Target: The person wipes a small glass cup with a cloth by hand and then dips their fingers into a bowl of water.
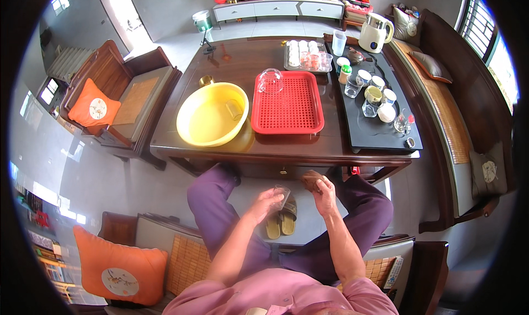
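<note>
My left hand (262, 205) is closed around a small clear glass (282, 194), held above my lap in front of the table. To its right, my right hand (326, 198) grips a bunched brown cloth (312, 180), apart from the glass. Beyond them on the dark wooden table (220, 58) stands a yellow basin (190, 128) with another glass (233, 110) lying in it. Beside the basin is a red perforated basket (287, 130). A clear rounded glass vessel (270, 81) rests at its far left corner.
On the table's right, a black tea tray (380, 136) carries cups, glasses and a white kettle (376, 33). Behind the basket sits a clear tray of white and clear cups (300, 53). A phone stand (208, 45) is far left. Slippers (281, 221) lie between my feet.
</note>
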Demonstrator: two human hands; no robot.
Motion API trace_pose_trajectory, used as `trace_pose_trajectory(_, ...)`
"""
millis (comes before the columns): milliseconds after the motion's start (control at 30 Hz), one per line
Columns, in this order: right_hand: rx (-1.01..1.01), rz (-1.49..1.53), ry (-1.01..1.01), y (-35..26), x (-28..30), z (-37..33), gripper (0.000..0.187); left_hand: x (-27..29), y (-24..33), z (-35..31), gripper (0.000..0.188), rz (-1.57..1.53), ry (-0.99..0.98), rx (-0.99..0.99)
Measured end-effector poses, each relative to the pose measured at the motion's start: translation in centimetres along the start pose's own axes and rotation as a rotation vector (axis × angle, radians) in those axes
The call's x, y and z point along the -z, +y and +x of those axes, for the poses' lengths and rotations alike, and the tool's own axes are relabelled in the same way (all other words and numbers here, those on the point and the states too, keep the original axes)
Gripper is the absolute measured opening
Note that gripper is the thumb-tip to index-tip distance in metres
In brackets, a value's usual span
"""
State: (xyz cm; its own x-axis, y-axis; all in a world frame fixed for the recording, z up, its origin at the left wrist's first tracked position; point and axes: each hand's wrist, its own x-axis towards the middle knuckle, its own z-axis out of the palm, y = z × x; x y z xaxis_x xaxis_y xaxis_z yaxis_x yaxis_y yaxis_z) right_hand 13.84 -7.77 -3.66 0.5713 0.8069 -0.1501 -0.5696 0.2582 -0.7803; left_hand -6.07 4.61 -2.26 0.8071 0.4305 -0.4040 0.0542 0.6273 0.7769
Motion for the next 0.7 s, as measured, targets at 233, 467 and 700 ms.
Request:
trace_pose_trajectory(233, -0.24, -0.355, -0.323, -0.4, -1.7, -2.4, 0.029, 0.3, -0.6, 0.6, 0.035, -0.011, -0.146, 0.043)
trace_pose_trajectory(467, 0.298, -1.148, -0.413, -1.7, -4.2, -3.4, 0.039, 1.3, -1.2, 0.5, 0.031, -0.248, 0.041, 0.179)
trace_pose_trajectory(700, -0.166, -1.115, -0.709, -2.7, -4.8, -3.8, 0.045, 1.0, -0.4, 0.0, 0.031, -0.048, -0.103, 0.222)
